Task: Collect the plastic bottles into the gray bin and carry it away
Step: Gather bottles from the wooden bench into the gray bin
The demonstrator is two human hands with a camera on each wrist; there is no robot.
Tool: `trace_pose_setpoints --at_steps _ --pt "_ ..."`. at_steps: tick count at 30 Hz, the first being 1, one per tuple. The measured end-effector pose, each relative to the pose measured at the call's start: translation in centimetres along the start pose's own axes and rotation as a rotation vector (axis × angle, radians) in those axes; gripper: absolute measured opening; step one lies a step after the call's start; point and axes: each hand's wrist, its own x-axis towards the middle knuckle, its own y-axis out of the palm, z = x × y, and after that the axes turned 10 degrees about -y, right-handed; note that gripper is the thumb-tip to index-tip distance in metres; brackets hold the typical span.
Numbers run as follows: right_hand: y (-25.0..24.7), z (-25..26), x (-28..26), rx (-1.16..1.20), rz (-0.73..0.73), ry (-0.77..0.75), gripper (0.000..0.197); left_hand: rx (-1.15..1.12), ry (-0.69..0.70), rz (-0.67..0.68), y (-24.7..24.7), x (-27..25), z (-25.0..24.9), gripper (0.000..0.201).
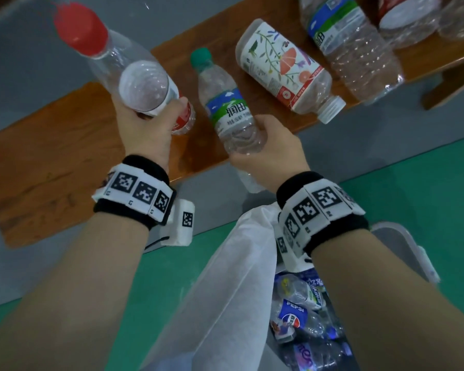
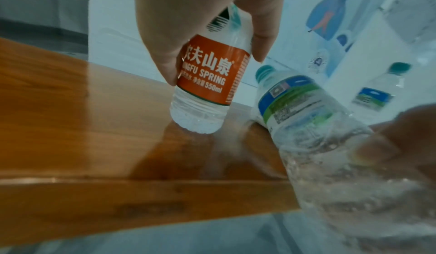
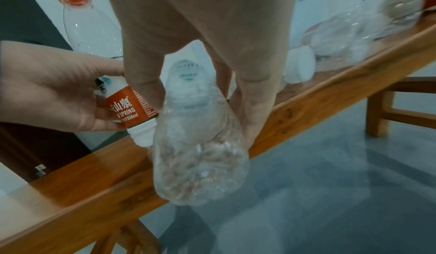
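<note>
I count two bottles in my left hand [image 1: 145,129]: a red-capped bottle [image 1: 113,57] and a red-labelled bottle [image 2: 207,82]. My right hand [image 1: 271,151] grasps one green-capped bottle [image 1: 225,103] near the bench [image 1: 51,162] edge. Three more bottles lie far right; the gray bin [image 1: 407,250] sits near, holding crushed bottles.

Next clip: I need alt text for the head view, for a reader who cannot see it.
Over a long brown wooden bench, the left hand holds two clear red-labelled plastic bottles and the right hand grips a clear green-capped plastic bottle. Below, a gray plastic bin with a white liner holds crushed bottles.
</note>
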Motion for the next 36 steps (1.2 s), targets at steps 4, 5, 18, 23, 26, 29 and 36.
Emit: trace_pose_setpoints --at_steps 4,5,18,23,26,29,36 --pt "-0.8 -2.4 -3.5 0.044 -0.035 0.028 0.073 0.069 0.063 0.084 1.0 -3.9 0.9 0.073" --pt "-1.0 -3.1 -4.4 0.062 -0.05 0.034 0.074 0.086 0.072 0.102 1.3 -4.9 1.1 0.073" --pt "-1.5 -18.4 -19.2 0.395 -0.437 0.396 0.086 0.417 0.069 0.735 9.1 -20.7 11.5 0.064" --pt "-0.9 -25.0 -24.1 0.516 -0.553 0.555 0.081 0.683 0.065 0.897 12.6 -25.4 17.8 0.06" --pt "-0.7 -29.6 -26.8 0.58 -0.614 0.666 0.072 0.91 0.11 1.04 14.8 -28.3 21.6 0.06" --pt "-0.1 -33.0 -28.7 0.668 -0.673 0.742 0.055 1.137 0.145 1.126 16.7 -30.5 25.5 0.074" --pt "1.3 -39.0 -29.6 0.566 -0.634 0.876 0.071 1.463 -0.024 1.054 20.8 -31.2 31.8 0.107"
